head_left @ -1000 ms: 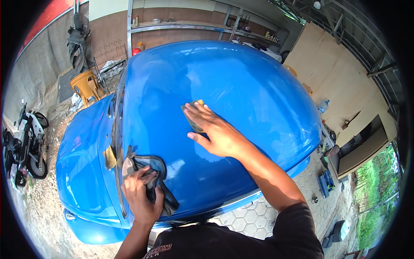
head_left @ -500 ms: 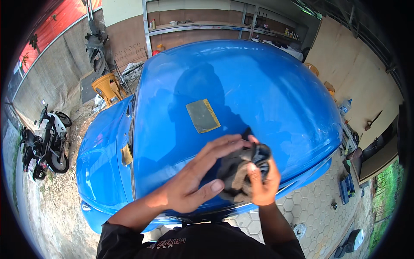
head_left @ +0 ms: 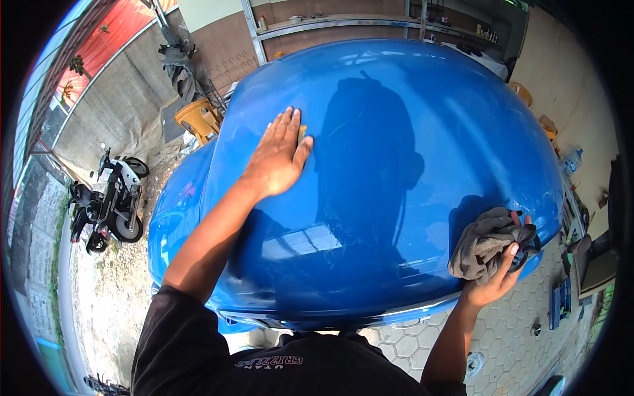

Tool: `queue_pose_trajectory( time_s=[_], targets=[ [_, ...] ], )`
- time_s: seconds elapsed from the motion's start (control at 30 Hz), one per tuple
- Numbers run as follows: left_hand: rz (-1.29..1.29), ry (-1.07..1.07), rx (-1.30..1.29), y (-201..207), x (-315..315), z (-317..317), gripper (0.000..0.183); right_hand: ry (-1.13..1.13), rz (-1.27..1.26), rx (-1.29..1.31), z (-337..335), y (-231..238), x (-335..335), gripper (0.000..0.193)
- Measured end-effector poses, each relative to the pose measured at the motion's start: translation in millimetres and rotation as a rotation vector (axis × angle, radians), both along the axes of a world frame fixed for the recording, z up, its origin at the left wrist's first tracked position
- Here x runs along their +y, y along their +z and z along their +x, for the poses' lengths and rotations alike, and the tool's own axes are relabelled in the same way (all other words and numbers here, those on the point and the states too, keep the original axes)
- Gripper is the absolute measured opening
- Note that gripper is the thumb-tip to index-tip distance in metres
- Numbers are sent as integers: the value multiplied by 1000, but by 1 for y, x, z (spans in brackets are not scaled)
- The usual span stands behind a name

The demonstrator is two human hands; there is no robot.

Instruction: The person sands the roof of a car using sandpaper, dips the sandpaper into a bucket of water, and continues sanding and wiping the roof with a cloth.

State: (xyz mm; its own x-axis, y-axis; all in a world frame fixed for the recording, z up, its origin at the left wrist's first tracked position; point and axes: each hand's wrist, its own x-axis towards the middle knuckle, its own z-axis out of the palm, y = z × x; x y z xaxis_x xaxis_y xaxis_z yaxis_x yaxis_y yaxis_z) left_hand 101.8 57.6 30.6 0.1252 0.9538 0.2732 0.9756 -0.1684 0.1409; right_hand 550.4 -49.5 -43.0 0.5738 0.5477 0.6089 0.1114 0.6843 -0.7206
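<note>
A glossy blue car roof [head_left: 376,165] fills the middle of the view, with the shadow of my head across it. My left hand [head_left: 277,158] lies flat on the roof's left part, fingers stretched out. Beside its thumb peeks the yellow edge of a sheet [head_left: 303,131] that looks like sandpaper; the hand hides the rest. At the right end of the roof, my right hand [head_left: 498,280] grips a bunched dark grey cloth [head_left: 485,244], which seems to rest on the blue surface. Some fingers of that hand are hidden by the cloth.
A motorcycle [head_left: 115,195] stands on the ground at left, and a yellow plastic chair [head_left: 198,120] beyond the car's front. Shelves [head_left: 337,23] run along the back wall. On the right, paving [head_left: 422,343] holds a blue object [head_left: 561,303]; a water jug [head_left: 572,160] stands farther back.
My hands have separated. The left has moved far and left onto the sheet, covering most of it. The right has carried the cloth rightward to the roof's right end. The view has shifted.
</note>
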Motion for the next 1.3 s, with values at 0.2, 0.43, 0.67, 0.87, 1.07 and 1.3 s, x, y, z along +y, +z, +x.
queue_pose_trajectory(
  time_s=[0.2, 0.43, 0.67, 0.87, 1.07, 1.3],
  targets=[
    [-31, -290, -3, 0, -151, 69, 84, 78, -103, 88, 7, -2, -10, 71],
    [-22, 43, -54, 6, -47, 4, 86, 125, -101, 22, 10, -8, -6, 73],
    [177, -51, -358, 7, -93, 8, 88, 122, -101, 101, 1, -5, -10, 74],
    [158, 23, -208, 42, -114, -34, 63, 163, -102, 57, 3, -1, -15, 72],
    [248, -206, 30, 43, -95, -23, 52, 203, -87, 66, 4, -7, -13, 68],
    [185, -118, -302, 17, -83, -38, 23, 218, -74, 53, 9, -15, -9, 65]
  ],
)
